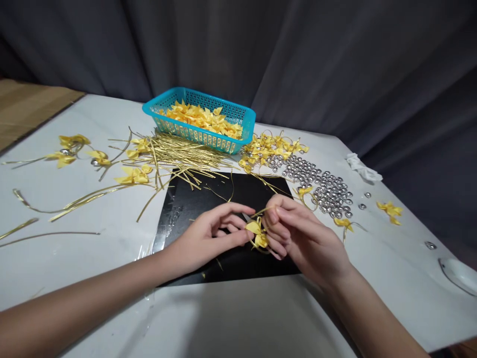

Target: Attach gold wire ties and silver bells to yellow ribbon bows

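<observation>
Over a black board [186, 199], both hands meet around a yellow ribbon bow [260, 233]. My left hand [212, 231] pinches the bow's left side between thumb and fingers. My right hand [309, 236] grips a thin gold cord [264, 211] between thumb and forefinger, its other fingers curled behind the bow. The cord seems to loop around the bow, but the fingers partly hide where they join. A small pointed grey thing [246, 217] shows near the left fingertips; its kind is unclear.
A blue basket [194, 134] of yellow bows stands at the back. Gold cords [182, 154] lie before it. Silver beads [320, 184] and corded bows [272, 146] spread to the right. A white crumpled piece [363, 167] and a white dish [460, 275] sit farther right.
</observation>
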A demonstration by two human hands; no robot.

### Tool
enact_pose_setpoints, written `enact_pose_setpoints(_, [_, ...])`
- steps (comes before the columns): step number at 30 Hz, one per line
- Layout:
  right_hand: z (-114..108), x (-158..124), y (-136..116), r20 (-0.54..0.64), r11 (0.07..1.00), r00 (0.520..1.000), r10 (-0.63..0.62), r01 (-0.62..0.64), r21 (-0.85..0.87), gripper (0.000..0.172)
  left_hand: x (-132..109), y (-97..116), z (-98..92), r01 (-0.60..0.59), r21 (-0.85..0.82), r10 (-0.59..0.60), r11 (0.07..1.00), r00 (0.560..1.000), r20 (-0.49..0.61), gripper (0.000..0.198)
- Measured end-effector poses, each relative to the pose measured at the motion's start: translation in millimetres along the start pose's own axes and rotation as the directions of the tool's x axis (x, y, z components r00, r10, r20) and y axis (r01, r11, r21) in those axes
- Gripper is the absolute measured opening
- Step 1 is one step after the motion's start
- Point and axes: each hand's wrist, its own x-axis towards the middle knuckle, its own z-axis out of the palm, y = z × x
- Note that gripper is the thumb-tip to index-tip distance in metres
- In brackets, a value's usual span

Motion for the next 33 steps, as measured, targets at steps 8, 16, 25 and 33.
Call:
enact_pose_setpoints(8, [1.3, 0.7, 1.7, -0.028, 0.999, 0.999, -0.024, 0.024, 0.022, 0.018, 0.7, 1.7, 0.7, -0.012, 0.146, 0.018, 0.989, 0.999, -0.043, 0.013])
enact_pose_setpoints(16, [2.0, 4.0, 5.0, -0.139, 0.996, 0.99, -0.03, 0.018, -0.088, 0.015, -2.8, 0.2, 2.1, -0.106, 0.218, 0.173, 0.97, 0.933, -0.316, 0.029])
enact_pose_setpoints(25, [4.2, 4.7, 10.8, -0.153, 0.987, 0.988, -0.026, 0.001, -0.16, 0.016, -7.3, -4.9, 6.0, -0.169, 0.163, 0.183, 0.972, 0.98, -0.072, 0.046])
enact_pose_setpoints(33, [10.1, 8.7, 12.0, -0.143, 0.987, 0.989, -0.026, 0.002, -0.161, 0.023, -4.2, -5.3, 9.0, -0.089, -0.009, 0.09, 0.996, 0.993, 0.077, 0.025])
